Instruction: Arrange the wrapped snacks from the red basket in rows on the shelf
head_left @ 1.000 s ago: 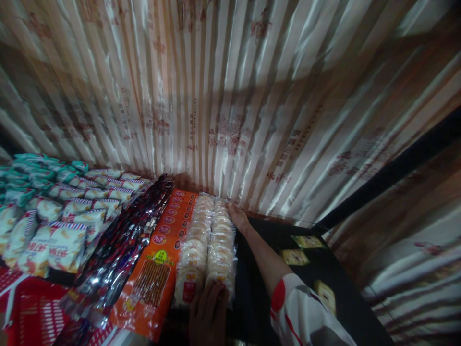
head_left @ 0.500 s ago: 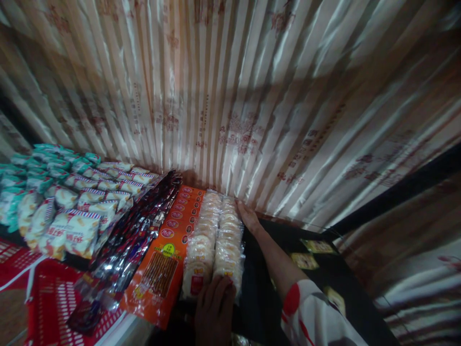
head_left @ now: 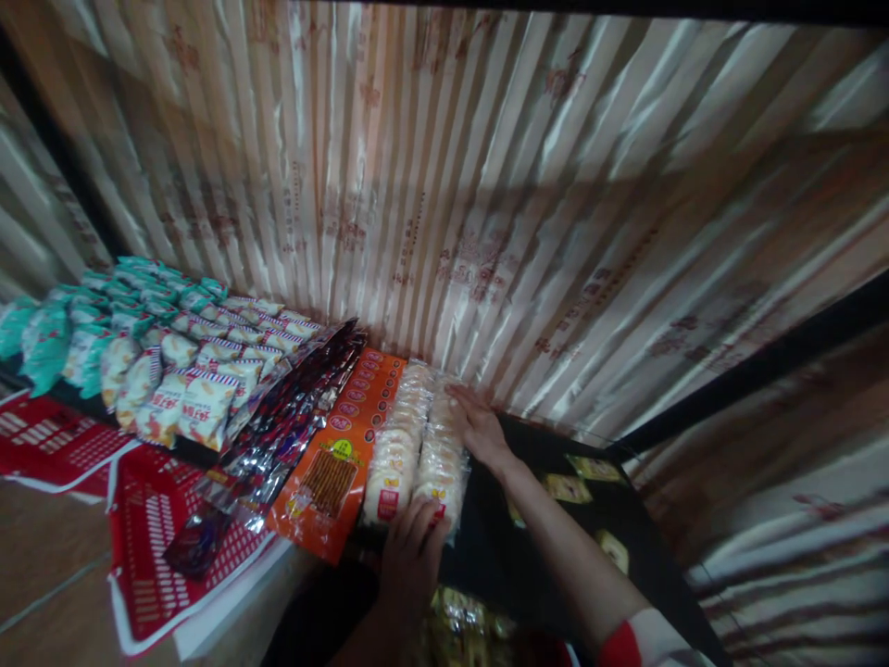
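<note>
Rice cracker packs (head_left: 409,443): left hand (head_left: 411,556) at 6 o'clock, fingers slightly spread on the near end. Right hand (head_left: 478,424) at 2 o'clock, fingers together, flat on top.

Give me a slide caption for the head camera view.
Left hand and right hand rest on clear cracker packs beside an orange snack pack.

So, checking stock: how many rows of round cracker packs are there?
2: the left row lies against the orange packs, the right row beside it under the right hand; the left hand rests at their near ends. More may lie beneath.
</note>
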{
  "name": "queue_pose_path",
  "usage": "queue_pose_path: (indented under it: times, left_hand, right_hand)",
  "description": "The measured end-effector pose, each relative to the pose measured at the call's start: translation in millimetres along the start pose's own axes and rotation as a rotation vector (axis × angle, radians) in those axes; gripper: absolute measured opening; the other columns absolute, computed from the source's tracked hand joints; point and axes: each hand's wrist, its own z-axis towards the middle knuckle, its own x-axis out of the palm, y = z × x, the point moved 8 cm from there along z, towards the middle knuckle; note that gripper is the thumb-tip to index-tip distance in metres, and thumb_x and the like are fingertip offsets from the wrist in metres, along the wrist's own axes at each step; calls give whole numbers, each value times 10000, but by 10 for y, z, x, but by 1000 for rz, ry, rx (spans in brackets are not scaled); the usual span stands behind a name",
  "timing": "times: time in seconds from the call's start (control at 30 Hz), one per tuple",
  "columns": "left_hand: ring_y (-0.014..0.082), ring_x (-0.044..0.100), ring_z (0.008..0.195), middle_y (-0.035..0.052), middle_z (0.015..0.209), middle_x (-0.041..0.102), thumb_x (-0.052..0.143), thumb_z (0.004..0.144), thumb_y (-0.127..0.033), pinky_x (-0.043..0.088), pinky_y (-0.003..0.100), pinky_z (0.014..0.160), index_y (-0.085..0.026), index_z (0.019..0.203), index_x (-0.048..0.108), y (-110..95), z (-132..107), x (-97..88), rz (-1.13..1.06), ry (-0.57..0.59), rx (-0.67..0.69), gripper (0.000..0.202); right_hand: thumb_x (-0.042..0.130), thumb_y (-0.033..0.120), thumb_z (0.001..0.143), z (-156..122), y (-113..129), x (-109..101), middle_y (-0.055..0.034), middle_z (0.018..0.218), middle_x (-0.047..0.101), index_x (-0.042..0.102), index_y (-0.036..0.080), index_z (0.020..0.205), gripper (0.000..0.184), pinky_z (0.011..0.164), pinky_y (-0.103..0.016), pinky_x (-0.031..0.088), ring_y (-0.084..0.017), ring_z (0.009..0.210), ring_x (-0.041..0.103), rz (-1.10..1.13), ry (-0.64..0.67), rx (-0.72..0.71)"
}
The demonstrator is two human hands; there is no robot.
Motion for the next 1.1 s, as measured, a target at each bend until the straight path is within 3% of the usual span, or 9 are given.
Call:
queue_pose_path:
  times: [0.17, 0.37, 0.47, 0.7, 1.1]
  left_hand:
    - [174, 460, 1158, 56, 1144, 572, 415, 816, -89, 434, 343, 911, -216, 1066, 565, 45, -49, -156, 22, -36, -31, 318]
    - [283, 313, 1268, 166, 1341, 375, 396, 818, -97, 409, 471, 922, -142, 1185, 482, 345, -202, -205, 154, 17, -327, 379]
    - [291, 315, 1267, 180, 1334, 381, 400, 818, -95, 435, 474, 898, -132, 1221, 443, 434, -231, -135, 207, 51, -394, 407]
    - [242, 306, 1283, 142, 1341, 399, 398, 818, -47, 421, 427, 966, -147, 1243, 411, 479, -220, 13, 147, 59, -361, 436]
    - [231, 306, 1286, 107, 1401, 325, 400, 827, -68, 408, 390, 984, -187, 1275, 391, 481, -115, -40, 114, 34, -323, 463]
  right_hand:
    - [226, 445, 892, -161, 440, 211, -64, 1299, 487, 481, 180, 1243, 508, 1066, -390, 249, -185, 1259, 347, -78, 183, -106]
    - [255, 465, 887, -258, 727, 477, -53, 1401, 345, 403, 223, 1300, 501, 1069, -410, 207, -198, 1317, 230, -189, 294, -160]
    - [268, 460, 885, -230, 741, 573, -52, 1413, 321, 372, 256, 1316, 488, 1066, -421, 191, -208, 1317, 229, -217, 316, -126]
    - [251, 477, 881, -157, 678, 724, -79, 1404, 337, 409, 248, 1297, 501, 1068, -441, 137, -234, 1309, 245, -267, 347, -72]
    - [218, 441, 895, -140, 605, 760, -94, 1370, 392, 430, 215, 1275, 491, 1068, -430, 110, -187, 1293, 281, -244, 312, -78]
